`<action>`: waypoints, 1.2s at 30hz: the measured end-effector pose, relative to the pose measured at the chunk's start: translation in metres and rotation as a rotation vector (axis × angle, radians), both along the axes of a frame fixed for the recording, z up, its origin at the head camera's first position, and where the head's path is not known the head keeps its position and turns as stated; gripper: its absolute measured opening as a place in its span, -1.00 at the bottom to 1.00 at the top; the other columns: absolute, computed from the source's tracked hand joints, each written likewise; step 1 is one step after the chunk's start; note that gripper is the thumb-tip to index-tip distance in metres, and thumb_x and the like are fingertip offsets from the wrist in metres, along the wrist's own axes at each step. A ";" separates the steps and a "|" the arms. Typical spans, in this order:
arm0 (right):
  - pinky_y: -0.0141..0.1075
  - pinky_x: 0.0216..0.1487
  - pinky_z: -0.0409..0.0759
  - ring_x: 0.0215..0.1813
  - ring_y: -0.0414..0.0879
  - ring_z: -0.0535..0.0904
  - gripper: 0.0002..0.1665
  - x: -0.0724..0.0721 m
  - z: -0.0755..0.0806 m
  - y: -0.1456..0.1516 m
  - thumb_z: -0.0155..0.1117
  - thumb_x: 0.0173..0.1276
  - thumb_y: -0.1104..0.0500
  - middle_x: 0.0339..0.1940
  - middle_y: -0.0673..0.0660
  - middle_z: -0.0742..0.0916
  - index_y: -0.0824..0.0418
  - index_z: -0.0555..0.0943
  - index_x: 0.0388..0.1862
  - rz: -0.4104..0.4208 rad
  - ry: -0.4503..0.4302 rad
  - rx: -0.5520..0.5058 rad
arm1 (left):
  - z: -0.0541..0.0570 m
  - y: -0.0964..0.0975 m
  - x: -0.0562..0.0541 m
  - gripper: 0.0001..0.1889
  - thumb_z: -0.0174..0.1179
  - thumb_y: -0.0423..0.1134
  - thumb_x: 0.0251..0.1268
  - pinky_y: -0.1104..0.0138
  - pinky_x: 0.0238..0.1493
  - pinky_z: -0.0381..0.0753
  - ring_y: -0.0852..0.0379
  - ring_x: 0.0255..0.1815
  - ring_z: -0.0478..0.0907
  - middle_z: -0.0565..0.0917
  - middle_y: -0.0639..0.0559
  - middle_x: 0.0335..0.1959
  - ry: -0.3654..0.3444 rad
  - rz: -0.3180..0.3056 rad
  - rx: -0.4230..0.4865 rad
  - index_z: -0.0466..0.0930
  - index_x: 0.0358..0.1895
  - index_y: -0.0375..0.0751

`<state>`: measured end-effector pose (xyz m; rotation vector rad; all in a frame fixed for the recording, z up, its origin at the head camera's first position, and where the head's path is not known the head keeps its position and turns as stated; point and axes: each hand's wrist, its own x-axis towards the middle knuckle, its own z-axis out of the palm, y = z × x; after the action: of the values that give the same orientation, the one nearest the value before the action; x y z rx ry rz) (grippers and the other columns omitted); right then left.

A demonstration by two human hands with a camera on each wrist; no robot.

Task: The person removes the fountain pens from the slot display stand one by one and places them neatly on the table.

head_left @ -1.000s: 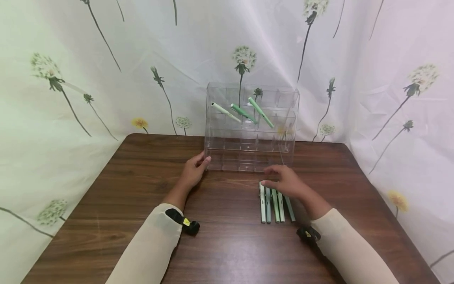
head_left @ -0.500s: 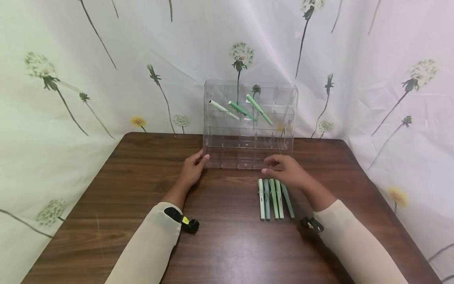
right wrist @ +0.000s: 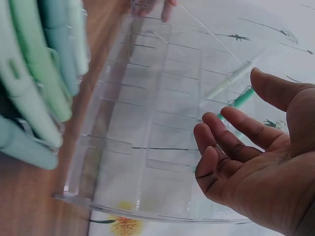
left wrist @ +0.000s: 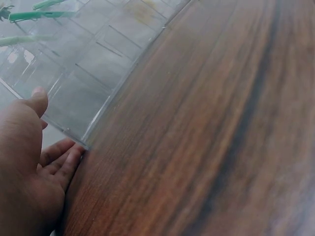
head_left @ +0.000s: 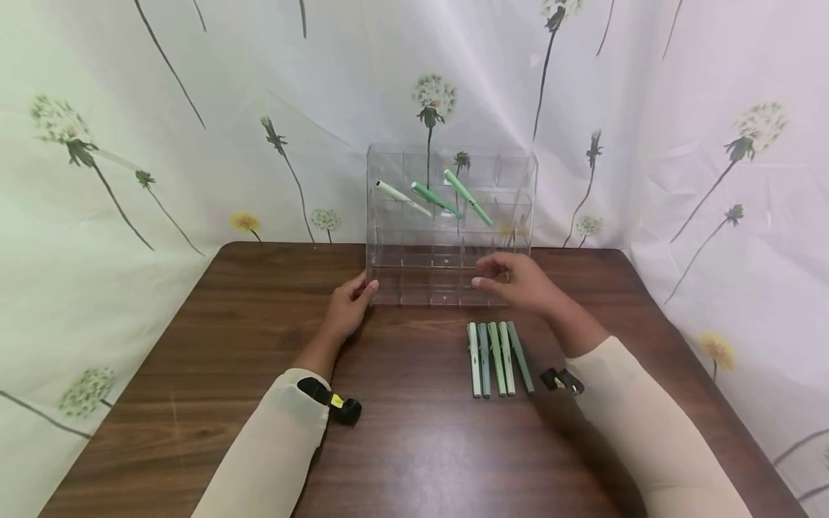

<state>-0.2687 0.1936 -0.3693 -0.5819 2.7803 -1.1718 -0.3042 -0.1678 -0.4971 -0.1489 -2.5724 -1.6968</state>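
A clear acrylic tiered rack (head_left: 447,284) stands upright at the back of the table. My left hand (head_left: 348,306) holds its lower left corner, with the thumb on the near side and the fingers around the edge. Three pens lean in the upper part of the rack: a pale one (head_left: 403,198), a dark green one (head_left: 437,200) and a light green one (head_left: 468,197). In front of the rack's lower right my right hand (head_left: 524,283) hovers with fingers loosely bent, nothing between them. Just below it several capped pens (head_left: 496,360) lie side by side, in white, green and grey-blue.
The brown wooden table (head_left: 414,446) stretches out on both sides of the rack. Behind it hangs a white curtain (head_left: 337,86) printed with dandelions. Each wrist wears a black camera strap.
My right hand has lifted away from the row of pens and moved up towards the rack, holding nothing. The left hand has stayed at the rack's corner. The head view has shifted slightly.
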 end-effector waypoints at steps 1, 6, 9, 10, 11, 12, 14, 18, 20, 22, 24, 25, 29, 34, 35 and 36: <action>0.13 0.26 0.69 0.28 0.19 0.68 -0.48 -0.003 0.003 -0.001 0.40 0.63 0.05 0.29 0.30 0.76 0.29 0.64 0.42 -0.008 0.001 -0.008 | 0.000 0.000 -0.001 -0.31 0.13 0.18 0.72 -0.13 0.64 0.41 -0.25 0.54 0.54 0.53 -0.26 0.59 0.001 0.001 -0.001 0.31 0.71 -0.04; -0.01 0.16 0.69 0.22 0.18 0.68 -0.53 -0.015 0.018 -0.007 0.38 0.64 0.06 0.18 0.31 0.76 0.32 0.67 0.35 -0.050 0.021 -0.074 | 0.000 0.001 -0.001 -0.32 0.14 0.16 0.72 -0.12 0.63 0.43 -0.23 0.55 0.54 0.52 -0.24 0.60 -0.005 0.002 0.002 0.31 0.71 -0.03; -0.15 0.03 0.68 0.16 0.17 0.68 -0.56 -0.023 0.029 -0.013 0.39 0.63 0.08 0.13 0.32 0.76 0.34 0.69 0.30 -0.085 0.040 -0.115 | 0.001 0.000 0.000 -0.31 0.14 0.17 0.72 -0.12 0.64 0.42 -0.24 0.55 0.53 0.52 -0.25 0.60 -0.008 0.003 0.003 0.31 0.72 -0.03; -0.20 0.00 0.66 0.16 0.16 0.68 -0.56 -0.026 0.033 -0.015 0.39 0.63 0.08 0.13 0.32 0.76 0.34 0.69 0.29 -0.097 0.046 -0.128 | 0.001 -0.001 0.000 -0.31 0.14 0.17 0.72 -0.12 0.65 0.41 -0.23 0.56 0.53 0.52 -0.25 0.61 -0.009 0.003 0.000 0.30 0.72 -0.03; -0.22 -0.04 0.65 0.17 0.16 0.67 -0.57 -0.029 0.037 -0.016 0.39 0.63 0.09 0.13 0.32 0.76 0.35 0.69 0.29 -0.107 0.056 -0.142 | 0.001 -0.001 0.000 -0.30 0.13 0.18 0.72 -0.13 0.66 0.40 -0.24 0.57 0.52 0.51 -0.25 0.61 -0.012 0.002 -0.002 0.30 0.72 -0.03; -0.25 -0.05 0.64 0.18 0.15 0.67 -0.57 -0.031 0.041 -0.018 0.38 0.63 0.08 0.13 0.31 0.75 0.34 0.69 0.28 -0.120 0.068 -0.146 | 0.001 -0.001 0.000 -0.30 0.13 0.18 0.72 -0.13 0.66 0.39 -0.24 0.57 0.52 0.51 -0.25 0.61 -0.013 0.002 -0.001 0.30 0.72 -0.03; -0.25 -0.06 0.62 0.19 0.14 0.67 -0.59 -0.038 0.049 -0.021 0.39 0.62 0.09 0.12 0.31 0.77 0.33 0.69 0.27 -0.142 0.104 -0.158 | 0.001 -0.002 0.001 -0.30 0.13 0.18 0.72 -0.12 0.67 0.38 -0.23 0.59 0.50 0.49 -0.24 0.63 -0.015 0.000 0.000 0.30 0.72 -0.03; -0.18 0.01 0.61 0.21 0.12 0.65 -0.61 -0.051 0.062 -0.026 0.37 0.64 0.10 0.12 0.29 0.77 0.33 0.70 0.25 -0.179 0.151 -0.189 | 0.001 -0.001 0.001 -0.32 0.14 0.16 0.72 -0.12 0.67 0.38 -0.23 0.61 0.48 0.46 -0.23 0.65 -0.014 -0.004 0.005 0.31 0.71 -0.02; -0.14 0.05 0.60 0.21 0.10 0.64 -0.61 -0.057 0.066 -0.029 0.36 0.64 0.09 0.14 0.27 0.76 0.31 0.69 0.26 -0.201 0.142 -0.210 | 0.002 -0.001 0.001 -0.32 0.14 0.16 0.72 -0.12 0.67 0.38 -0.23 0.61 0.47 0.46 -0.22 0.66 -0.015 -0.005 0.009 0.32 0.71 -0.02; -0.13 0.10 0.59 0.23 0.08 0.62 -0.61 -0.062 0.069 -0.032 0.36 0.65 0.07 0.16 0.24 0.75 0.30 0.69 0.27 -0.221 0.121 -0.233 | 0.002 0.000 0.001 -0.33 0.14 0.14 0.72 -0.12 0.66 0.39 -0.23 0.60 0.48 0.46 -0.23 0.65 -0.011 -0.006 0.011 0.32 0.71 -0.02; -0.13 0.11 0.58 0.24 0.06 0.62 -0.62 -0.067 0.071 -0.034 0.36 0.64 0.06 0.18 0.20 0.74 0.27 0.69 0.26 -0.243 0.101 -0.256 | 0.003 0.000 0.001 -0.33 0.14 0.13 0.73 -0.11 0.65 0.40 -0.23 0.59 0.48 0.47 -0.24 0.64 -0.011 -0.008 0.015 0.32 0.71 -0.03; -0.13 0.11 0.57 0.24 0.06 0.61 -0.63 -0.069 0.072 -0.036 0.36 0.65 0.06 0.18 0.19 0.73 0.26 0.69 0.26 -0.250 0.096 -0.265 | 0.003 0.000 0.002 -0.34 0.15 0.12 0.73 -0.11 0.65 0.41 -0.23 0.58 0.49 0.48 -0.25 0.64 -0.009 -0.008 0.017 0.32 0.71 -0.03; -0.14 0.11 0.58 0.23 0.05 0.62 -0.65 -0.079 0.075 -0.040 0.34 0.66 0.12 0.17 0.21 0.72 0.30 0.68 0.25 -0.256 0.118 -0.278 | 0.004 0.000 0.002 -0.34 0.14 0.11 0.73 -0.11 0.63 0.43 -0.24 0.56 0.51 0.51 -0.27 0.60 -0.003 -0.011 0.018 0.32 0.71 -0.04; -0.11 0.17 0.61 0.23 0.07 0.60 -0.61 -0.088 0.074 -0.043 0.30 0.68 0.13 0.18 0.22 0.70 0.36 0.65 0.30 -0.270 0.132 -0.279 | 0.003 0.000 0.002 -0.33 0.14 0.14 0.73 -0.12 0.65 0.40 -0.24 0.57 0.50 0.51 -0.28 0.60 -0.005 -0.003 0.011 0.31 0.71 -0.05; -0.10 0.19 0.61 0.22 0.06 0.60 -0.61 -0.089 0.073 -0.044 0.30 0.68 0.13 0.18 0.21 0.70 0.35 0.65 0.31 -0.277 0.128 -0.280 | 0.003 0.000 0.002 -0.32 0.14 0.15 0.72 -0.12 0.66 0.40 -0.24 0.58 0.49 0.51 -0.27 0.60 -0.008 0.000 0.008 0.32 0.71 -0.04; -0.09 0.20 0.61 0.22 0.06 0.60 -0.61 -0.090 0.073 -0.044 0.30 0.68 0.13 0.18 0.21 0.69 0.35 0.65 0.31 -0.282 0.125 -0.281 | 0.003 0.000 0.002 -0.32 0.14 0.15 0.72 -0.12 0.66 0.39 -0.24 0.59 0.49 0.51 -0.27 0.60 -0.011 0.003 0.005 0.32 0.71 -0.04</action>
<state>-0.3588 0.1492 -0.2968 -0.2934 2.8930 -1.6557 -0.3020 -0.1682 -0.4940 -0.1358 -2.5743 -1.7075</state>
